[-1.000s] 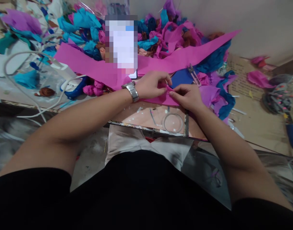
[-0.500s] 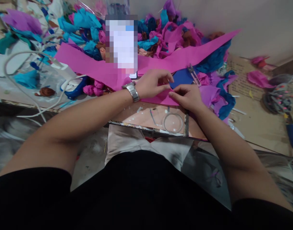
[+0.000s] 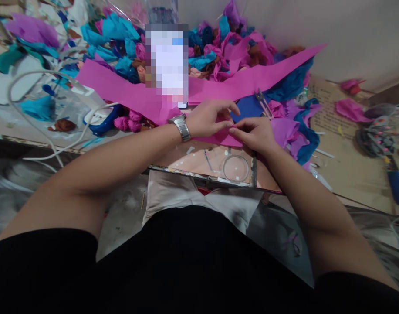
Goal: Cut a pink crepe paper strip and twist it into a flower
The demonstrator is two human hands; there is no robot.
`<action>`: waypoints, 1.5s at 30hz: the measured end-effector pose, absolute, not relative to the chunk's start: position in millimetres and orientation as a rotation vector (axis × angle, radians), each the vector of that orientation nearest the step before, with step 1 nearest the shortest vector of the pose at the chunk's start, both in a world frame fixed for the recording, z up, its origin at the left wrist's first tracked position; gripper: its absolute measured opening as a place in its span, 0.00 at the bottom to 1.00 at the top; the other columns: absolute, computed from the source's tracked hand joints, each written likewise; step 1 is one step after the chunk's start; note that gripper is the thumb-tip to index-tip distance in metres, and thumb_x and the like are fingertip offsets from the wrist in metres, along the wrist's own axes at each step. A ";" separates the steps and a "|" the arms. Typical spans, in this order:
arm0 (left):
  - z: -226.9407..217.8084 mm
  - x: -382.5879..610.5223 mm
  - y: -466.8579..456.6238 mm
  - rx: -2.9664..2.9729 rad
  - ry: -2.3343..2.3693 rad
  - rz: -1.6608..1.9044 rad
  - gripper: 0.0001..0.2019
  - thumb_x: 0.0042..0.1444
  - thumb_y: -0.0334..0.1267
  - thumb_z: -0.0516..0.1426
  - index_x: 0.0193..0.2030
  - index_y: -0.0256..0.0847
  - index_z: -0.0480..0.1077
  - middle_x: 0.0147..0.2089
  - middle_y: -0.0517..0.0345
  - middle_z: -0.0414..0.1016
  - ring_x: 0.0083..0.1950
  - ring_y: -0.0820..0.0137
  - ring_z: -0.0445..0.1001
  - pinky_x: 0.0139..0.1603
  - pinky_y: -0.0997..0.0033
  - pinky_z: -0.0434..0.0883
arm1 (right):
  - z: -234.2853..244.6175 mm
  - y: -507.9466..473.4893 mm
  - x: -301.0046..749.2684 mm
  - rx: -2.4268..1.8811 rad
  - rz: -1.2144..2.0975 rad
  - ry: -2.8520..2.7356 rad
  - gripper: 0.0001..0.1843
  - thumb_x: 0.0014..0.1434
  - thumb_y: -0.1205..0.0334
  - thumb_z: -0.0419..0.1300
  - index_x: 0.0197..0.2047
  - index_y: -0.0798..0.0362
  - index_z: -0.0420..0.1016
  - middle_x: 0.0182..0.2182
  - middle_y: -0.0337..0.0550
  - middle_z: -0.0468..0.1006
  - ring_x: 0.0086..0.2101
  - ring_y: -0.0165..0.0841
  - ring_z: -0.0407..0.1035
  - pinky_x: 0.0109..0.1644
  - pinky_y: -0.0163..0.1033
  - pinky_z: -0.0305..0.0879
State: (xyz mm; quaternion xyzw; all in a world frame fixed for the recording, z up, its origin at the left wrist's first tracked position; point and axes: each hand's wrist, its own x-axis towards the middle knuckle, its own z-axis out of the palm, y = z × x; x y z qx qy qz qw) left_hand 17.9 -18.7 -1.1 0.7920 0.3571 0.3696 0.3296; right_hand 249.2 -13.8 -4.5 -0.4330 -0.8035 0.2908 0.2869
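Observation:
A long strip of magenta crepe paper [image 3: 127, 89] runs across the table in a wide V. Its near end lies under my two hands. My left hand [image 3: 210, 117], with a metal watch on the wrist, pinches the paper's near edge with thumb and fingers. My right hand [image 3: 256, 133] meets it fingertip to fingertip and pinches the same piece of magenta paper. Both hands rest low on the table surface.
Small thread snips [image 3: 264, 104] lie on blue paper just beyond my right hand. A clear ring [image 3: 235, 168] sits near the table's front edge. A heap of crumpled blue, pink and purple paper [image 3: 219, 48] fills the back. White cables [image 3: 55, 144] loop at left.
My hands have stayed together on the paper's near end. The left fingers have lowered and flattened onto the paper, meeting the right fingertips.

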 end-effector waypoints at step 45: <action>-6.8 11.7 -6.3 2.050 1.151 1.069 0.07 0.65 0.33 0.61 0.48 0.43 0.79 0.46 0.54 0.85 0.48 0.63 0.84 0.55 0.58 0.78 | -7.4 -11.4 248.4 -1.116 0.778 -2.062 0.22 0.60 0.40 0.69 0.32 0.52 0.81 0.23 0.38 0.77 0.25 0.30 0.65 0.31 0.38 0.59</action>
